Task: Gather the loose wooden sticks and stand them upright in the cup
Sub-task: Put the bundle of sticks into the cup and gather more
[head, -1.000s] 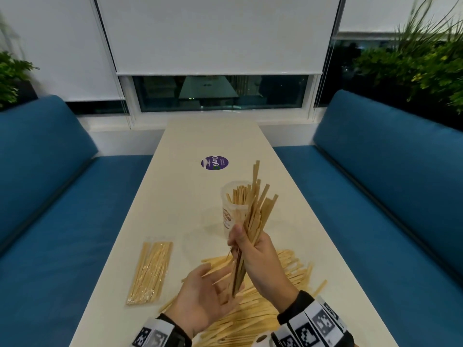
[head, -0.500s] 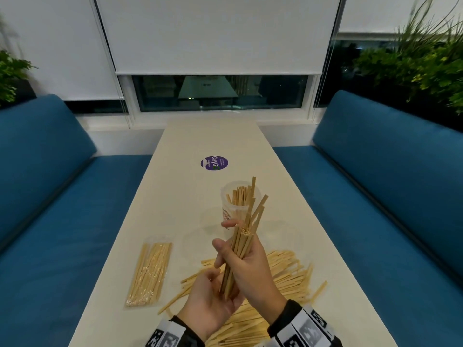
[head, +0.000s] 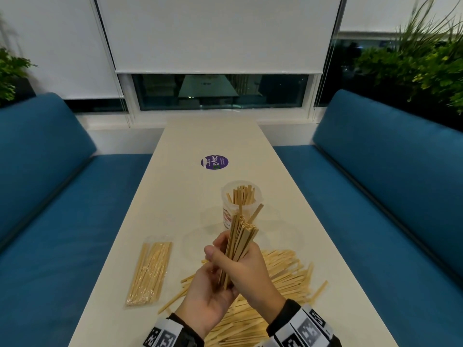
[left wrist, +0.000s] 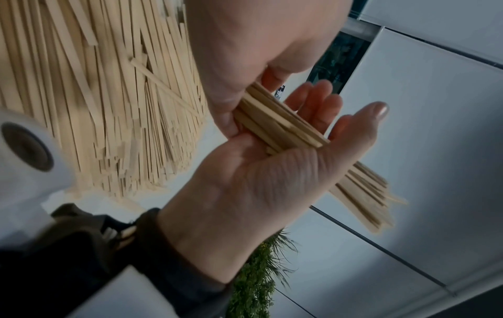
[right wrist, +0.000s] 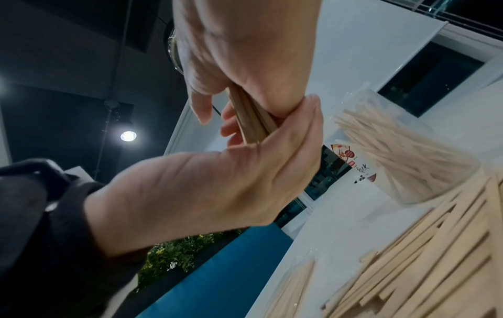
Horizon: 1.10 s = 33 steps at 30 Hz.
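My right hand (head: 226, 249) grips a bundle of wooden sticks (head: 240, 236) upright, just in front of the clear cup (head: 241, 209). Several sticks stand in that cup. The bundle's lower ends (left wrist: 286, 127) rest against the palm of my left hand (head: 206, 296), whose fingers and thumb are straight. One stick in the bundle juts out to the right at the top. Under both hands, a big loose pile of sticks (head: 283, 276) lies on the white table (head: 190, 196). In the right wrist view, my right hand (right wrist: 245, 129) wraps the bundle with the cup (right wrist: 408, 155) beyond it.
A sealed clear packet of sticks (head: 150, 271) lies to the left of the pile. Beyond the cup a round purple sticker (head: 214, 162) is stuck to the table. Blue sofas (head: 375, 196) run along both long sides of the table.
My right hand has brought the bundle down and toward me, away from above the cup. The left hand has come up under it, and the stick tops now sit more even.
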Each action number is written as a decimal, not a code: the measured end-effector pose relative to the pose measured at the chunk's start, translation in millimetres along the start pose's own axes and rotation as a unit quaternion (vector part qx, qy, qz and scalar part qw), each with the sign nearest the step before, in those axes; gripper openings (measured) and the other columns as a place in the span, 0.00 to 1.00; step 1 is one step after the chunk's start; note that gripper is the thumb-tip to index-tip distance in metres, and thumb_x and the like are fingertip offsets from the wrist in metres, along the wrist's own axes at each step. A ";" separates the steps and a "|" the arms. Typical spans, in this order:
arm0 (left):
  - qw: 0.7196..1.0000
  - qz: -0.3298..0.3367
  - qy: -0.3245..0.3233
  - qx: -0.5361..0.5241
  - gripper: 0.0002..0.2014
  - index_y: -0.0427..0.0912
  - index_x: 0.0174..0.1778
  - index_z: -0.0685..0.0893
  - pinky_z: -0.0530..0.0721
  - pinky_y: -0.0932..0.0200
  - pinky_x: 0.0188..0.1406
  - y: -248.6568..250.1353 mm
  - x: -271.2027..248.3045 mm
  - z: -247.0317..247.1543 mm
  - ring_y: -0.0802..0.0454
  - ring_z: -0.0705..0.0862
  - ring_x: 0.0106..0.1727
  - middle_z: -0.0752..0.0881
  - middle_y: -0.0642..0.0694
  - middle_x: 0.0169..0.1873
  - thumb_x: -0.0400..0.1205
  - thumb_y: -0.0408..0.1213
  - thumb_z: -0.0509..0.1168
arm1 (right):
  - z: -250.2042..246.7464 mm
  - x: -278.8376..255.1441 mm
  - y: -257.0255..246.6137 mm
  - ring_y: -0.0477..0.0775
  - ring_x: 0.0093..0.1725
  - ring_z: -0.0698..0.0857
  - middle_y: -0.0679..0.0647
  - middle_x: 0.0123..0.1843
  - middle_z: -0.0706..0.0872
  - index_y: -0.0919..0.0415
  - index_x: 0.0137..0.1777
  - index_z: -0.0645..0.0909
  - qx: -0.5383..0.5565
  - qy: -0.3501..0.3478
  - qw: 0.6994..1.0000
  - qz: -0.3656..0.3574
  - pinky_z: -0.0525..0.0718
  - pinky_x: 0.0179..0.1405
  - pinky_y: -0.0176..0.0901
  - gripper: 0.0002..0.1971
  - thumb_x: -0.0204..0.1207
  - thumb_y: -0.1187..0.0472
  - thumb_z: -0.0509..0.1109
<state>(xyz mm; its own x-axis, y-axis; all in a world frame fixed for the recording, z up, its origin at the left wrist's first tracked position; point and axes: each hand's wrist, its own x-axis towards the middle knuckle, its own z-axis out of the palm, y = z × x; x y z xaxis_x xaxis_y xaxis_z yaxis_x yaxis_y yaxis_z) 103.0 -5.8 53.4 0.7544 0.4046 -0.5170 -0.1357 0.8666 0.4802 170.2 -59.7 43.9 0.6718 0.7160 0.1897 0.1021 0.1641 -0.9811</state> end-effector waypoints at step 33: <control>0.461 0.505 -0.048 0.728 0.18 0.55 0.67 0.76 0.55 0.76 0.73 21.6 -21.9 23.3 0.72 0.66 0.70 0.80 0.62 0.64 0.82 0.50 0.53 | -4.1 -1.7 3.0 0.39 0.23 0.75 0.45 0.22 0.76 0.49 0.28 0.74 -0.223 -0.076 0.972 0.004 0.69 0.22 0.29 0.15 0.78 0.60 0.64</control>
<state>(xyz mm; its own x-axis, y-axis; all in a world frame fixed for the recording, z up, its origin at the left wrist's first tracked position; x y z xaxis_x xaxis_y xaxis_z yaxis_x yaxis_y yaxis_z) 98.6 -2.7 91.6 0.8135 0.3115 0.4910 0.0736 -0.8927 0.4445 172.3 -63.2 40.4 0.5609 0.8137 0.1524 0.4288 -0.1281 -0.8943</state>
